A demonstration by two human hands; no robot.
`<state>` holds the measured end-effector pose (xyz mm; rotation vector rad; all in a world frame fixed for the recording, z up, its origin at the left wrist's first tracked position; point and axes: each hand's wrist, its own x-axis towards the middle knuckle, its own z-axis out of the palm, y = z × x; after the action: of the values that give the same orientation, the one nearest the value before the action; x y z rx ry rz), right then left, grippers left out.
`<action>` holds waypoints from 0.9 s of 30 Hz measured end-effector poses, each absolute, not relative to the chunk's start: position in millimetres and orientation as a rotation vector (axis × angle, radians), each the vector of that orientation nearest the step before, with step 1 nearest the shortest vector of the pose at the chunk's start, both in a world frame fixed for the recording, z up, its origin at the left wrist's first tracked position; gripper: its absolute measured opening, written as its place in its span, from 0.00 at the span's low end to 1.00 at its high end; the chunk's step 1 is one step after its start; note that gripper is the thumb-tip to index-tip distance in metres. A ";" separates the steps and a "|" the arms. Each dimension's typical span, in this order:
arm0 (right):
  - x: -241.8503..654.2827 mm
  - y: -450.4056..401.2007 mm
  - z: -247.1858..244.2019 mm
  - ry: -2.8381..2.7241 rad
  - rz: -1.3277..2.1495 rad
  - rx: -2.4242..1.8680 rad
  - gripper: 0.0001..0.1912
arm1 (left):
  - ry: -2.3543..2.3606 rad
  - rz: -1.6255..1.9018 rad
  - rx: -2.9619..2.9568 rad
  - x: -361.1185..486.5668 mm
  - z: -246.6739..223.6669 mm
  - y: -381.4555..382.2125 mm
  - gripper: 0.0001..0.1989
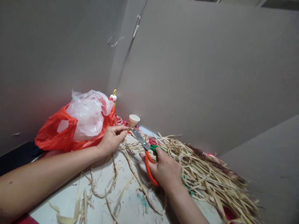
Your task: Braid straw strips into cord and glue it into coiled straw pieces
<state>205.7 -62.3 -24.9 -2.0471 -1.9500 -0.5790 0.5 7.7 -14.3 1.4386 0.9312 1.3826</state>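
Observation:
My right hand (167, 169) grips a pair of scissors (141, 140) with one orange and one green handle. The blades point up and left, their tips close to the fingertips of my left hand (113, 140). Thumb and forefinger of that hand are pinched together; whatever is between them is too small to make out. Below both hands, a braided straw cord (134, 171) winds in loops over the white tabletop (126, 199). Loose straw strips (67, 217) lie toward the near edge.
A big bundle of dry straw (205, 174) covers the right side. At the left, a red plastic bag (56, 129) holds a crumpled clear bag (87, 113). A paper cup (134, 119) and a white-topped bottle (113, 97) stand at the back by the grey walls (198, 68).

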 end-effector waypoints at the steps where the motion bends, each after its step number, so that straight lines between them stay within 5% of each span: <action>1: 205.8 -62.1 -25.3 -1.951 -0.591 -2.051 0.16 | 0.934 1.384 1.461 0.4 -14.8 7.5 0.15; 18: 212.6 -60.4 -35.9 -1.933 -0.713 -1.889 0.19 | 0.964 1.465 1.459 -0.6 -17.5 10.5 0.12; 27: 205.1 -58.5 -29.5 -1.345 0.464 -1.518 0.20 | 0.608 0.942 0.907 2.2 -3.6 7.0 0.06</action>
<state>205.1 -58.5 -29.5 -1.5184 -1.3447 0.4644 2.2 7.0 -3.6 0.9070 0.6077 0.9425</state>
